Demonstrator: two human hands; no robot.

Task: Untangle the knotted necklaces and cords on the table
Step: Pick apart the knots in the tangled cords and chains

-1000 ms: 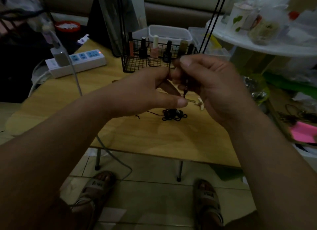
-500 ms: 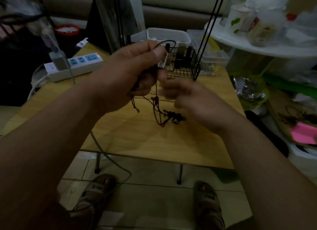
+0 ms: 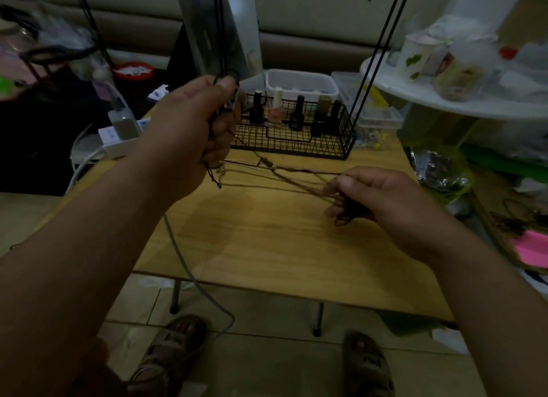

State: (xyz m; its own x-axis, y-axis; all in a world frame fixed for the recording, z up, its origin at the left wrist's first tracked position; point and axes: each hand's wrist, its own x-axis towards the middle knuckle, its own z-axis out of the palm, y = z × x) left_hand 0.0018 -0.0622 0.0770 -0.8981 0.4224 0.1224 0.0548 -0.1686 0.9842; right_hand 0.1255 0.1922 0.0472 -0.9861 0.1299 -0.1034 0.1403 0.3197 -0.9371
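Above the pale wooden table [image 3: 281,248], the bundle of thin dark brown cords and fine chain [image 3: 296,177] is drawn out in several strands between both hands, clear of the surface. Left hand [image 3: 189,135], raised, has its fingers curled round one end with the thumb pressed on top; short loose tails [image 3: 215,178] hang below the fist. Right hand [image 3: 382,198], lower and near the tabletop, pinches the other end between thumb and fingertips, with a dark bunched clump [image 3: 345,214] gathered under them. A small knot [image 3: 267,163] sits mid-span, nearer the left hand.

Assessment: the material is light, limp and thin, and the chain looks fragile and liable to kink. Pulling from the ends would likely tighten the knot, so grip is better taken just beside it, strand by strand.

Behind stands a black wire basket [image 3: 296,143] of nail-polish bottles [image 3: 256,107].
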